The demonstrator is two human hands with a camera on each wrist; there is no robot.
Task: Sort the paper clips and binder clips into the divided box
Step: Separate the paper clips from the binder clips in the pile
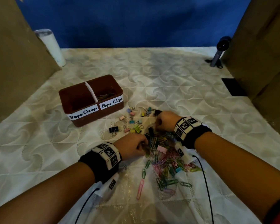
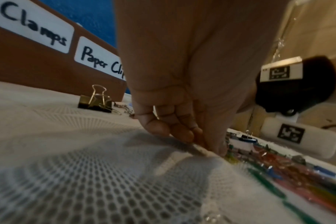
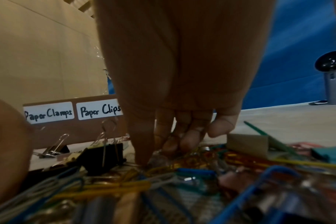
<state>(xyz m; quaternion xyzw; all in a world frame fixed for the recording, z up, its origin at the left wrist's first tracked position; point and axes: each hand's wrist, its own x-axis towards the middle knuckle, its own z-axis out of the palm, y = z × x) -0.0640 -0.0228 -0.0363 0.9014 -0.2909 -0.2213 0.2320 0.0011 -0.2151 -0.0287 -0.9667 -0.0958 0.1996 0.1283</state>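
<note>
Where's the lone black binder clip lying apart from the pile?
In the head view, the black binder clip lies on the patterned cloth, just right of the brown divided box's front corner, beyond the left hand.

Divided box point(image 1: 94, 110): one, two compartments
Hands: two, left hand point(image 1: 132, 147), right hand point(image 1: 166, 121)
Black binder clips point(image 1: 113, 129): at least three
Pastel binder clips point(image 1: 135, 126): over ten
Paper clips point(image 1: 166, 165): too tangled to count

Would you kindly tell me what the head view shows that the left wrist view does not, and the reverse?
Only the head view shows inside the box: paper clips lie in the "Paper Clips" compartment, and both hands work the pile. Only the left wrist view shows the left hand with fingers curled against the cloth. Both show the box labels and the black binder clip.
</note>
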